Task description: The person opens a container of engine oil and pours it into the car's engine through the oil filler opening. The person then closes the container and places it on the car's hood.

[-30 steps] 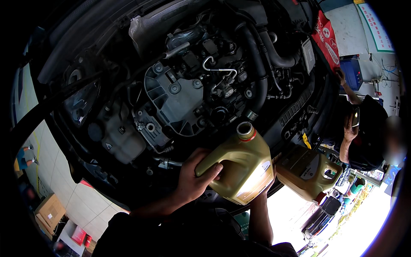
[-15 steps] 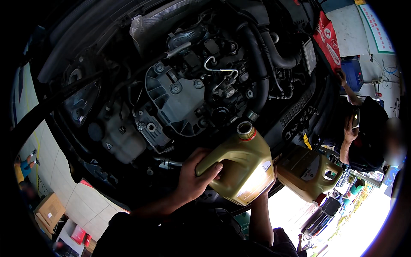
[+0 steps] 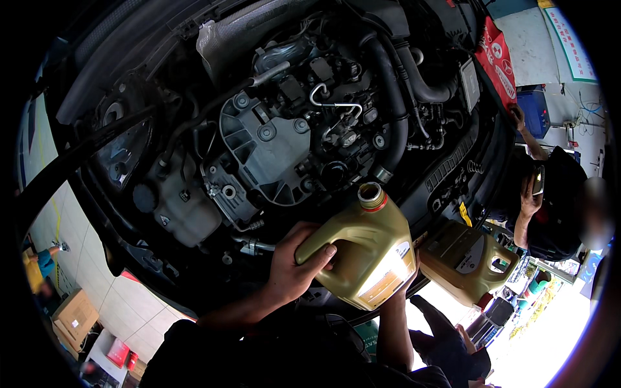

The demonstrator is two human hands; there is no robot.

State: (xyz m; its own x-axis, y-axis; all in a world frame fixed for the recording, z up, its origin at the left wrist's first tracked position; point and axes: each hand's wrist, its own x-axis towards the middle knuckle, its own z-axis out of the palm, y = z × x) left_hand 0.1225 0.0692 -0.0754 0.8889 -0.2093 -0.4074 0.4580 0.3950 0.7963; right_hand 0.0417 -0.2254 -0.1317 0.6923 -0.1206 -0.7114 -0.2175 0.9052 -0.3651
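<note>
A gold motor oil jug (image 3: 362, 236) is tilted in front of me, its uncapped mouth with a red ring pointing up toward the engine. My left hand (image 3: 291, 265) is closed around its handle, thumb on the near side. My right hand (image 3: 403, 289) supports the jug low at its right side; most of its fingers are hidden behind the jug. Beyond the mouth lies the exposed car engine (image 3: 272, 152), with a round dark opening (image 3: 335, 172) close by. A second gold jug (image 3: 446, 262), with a red cap, rests just to the right.
A coolant tank (image 3: 187, 210) sits left in the engine bay, and a thick black hose (image 3: 391, 110) runs down its right part. At the right, another person (image 3: 550, 200) in dark clothes holds a phone (image 3: 538, 180). A cardboard box (image 3: 76, 317) stands on the floor at lower left.
The jug and both my hands keep their place. A person in dark clothes has come into view at the lower right. A person at the far left has shifted a leg.
</note>
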